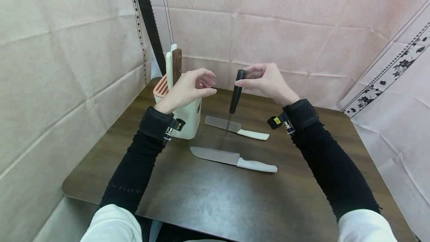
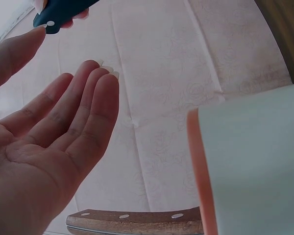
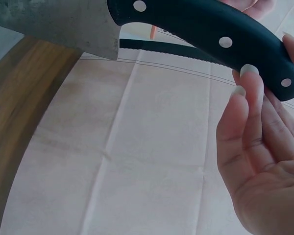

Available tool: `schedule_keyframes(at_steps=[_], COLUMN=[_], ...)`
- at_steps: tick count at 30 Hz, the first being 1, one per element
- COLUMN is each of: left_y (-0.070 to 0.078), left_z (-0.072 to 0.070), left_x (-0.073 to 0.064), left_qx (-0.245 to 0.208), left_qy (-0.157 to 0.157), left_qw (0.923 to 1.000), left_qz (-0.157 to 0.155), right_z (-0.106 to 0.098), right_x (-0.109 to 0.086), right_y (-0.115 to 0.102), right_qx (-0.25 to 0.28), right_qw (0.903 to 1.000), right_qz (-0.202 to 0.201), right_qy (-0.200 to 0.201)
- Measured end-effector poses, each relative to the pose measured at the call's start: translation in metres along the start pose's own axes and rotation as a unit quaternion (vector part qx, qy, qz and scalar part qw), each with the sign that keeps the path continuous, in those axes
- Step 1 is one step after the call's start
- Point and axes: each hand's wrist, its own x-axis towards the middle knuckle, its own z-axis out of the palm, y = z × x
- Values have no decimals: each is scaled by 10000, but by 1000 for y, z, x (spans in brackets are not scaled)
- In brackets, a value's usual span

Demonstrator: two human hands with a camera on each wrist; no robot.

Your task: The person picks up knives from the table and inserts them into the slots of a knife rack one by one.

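My right hand [image 1: 265,81] pinches a black-handled knife [image 3: 186,24] by the end of its handle, between thumb and fingertips. The blade hangs down over the table, seen nearly edge-on in the head view and broad in the right wrist view. My left hand [image 1: 191,87] is held up to the left of this knife, fingers loosely bent and nothing in its palm. Behind the left wrist stands a white knife block [image 1: 188,118] with a slotted orange top [image 1: 161,86]. Upright in it are a brown wooden-handled knife [image 1: 177,64] and white-handled knives [image 1: 169,68].
Two white-handled knives lie on the brown table [image 1: 208,197], handles toward the right: a shorter, square-tipped knife [image 1: 252,134] farther back and a longer knife [image 1: 256,166] nearer me. Pale cloth [image 1: 289,33] hangs behind the table and along both sides.
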Motion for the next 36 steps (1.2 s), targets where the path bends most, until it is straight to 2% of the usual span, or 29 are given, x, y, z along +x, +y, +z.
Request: schedule_keyframes(at_steps=[23,30,36], left_y=[-1,3,4], left_z=[9,19,31], left_x=[5,9,12], left_qx=[-111,-195,-265], left_qy=[-262,-462,-468], left_qw=[9996,9986,9983], left_qz=[72,189,204], right_z=[11,12,13], right_x=[5,5,3], right_y=[-5,-7,-10], right_qx=[207,296,351], right_qw=[9998,9995,9993], right_qz=[28,-16,-55], right_qy=[-65,-50,-86])
